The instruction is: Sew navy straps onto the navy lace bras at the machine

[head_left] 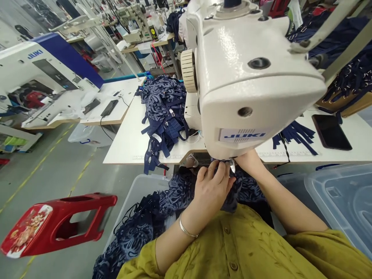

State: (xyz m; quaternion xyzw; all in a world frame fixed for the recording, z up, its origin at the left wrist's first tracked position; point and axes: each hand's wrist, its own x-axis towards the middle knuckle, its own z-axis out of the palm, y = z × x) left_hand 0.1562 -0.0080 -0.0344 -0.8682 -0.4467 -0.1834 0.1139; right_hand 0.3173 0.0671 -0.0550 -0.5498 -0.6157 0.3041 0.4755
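A white sewing machine (241,89) marked JUKI fills the upper middle, and its head hides the needle area. Just below it, my left hand (213,186) has its fingers bent and pressed together on a navy lace garment (181,190). My right hand (250,161) reaches under the right side of the machine head. Its fingers are mostly hidden there, so what they hold does not show. Between the two hands, a small shiny metal piece (232,166) is visible. Patterned lace (247,186) hangs down beneath both hands toward my lap.
Left of the machine, navy lace garments with straps (162,104) lie piled on the white table (124,143). To the right are cut navy straps (296,137) and a phone (331,131). A red stool (58,224) and a clear plastic bin (343,197) flank me. Another JUKI machine (43,77) stands left.
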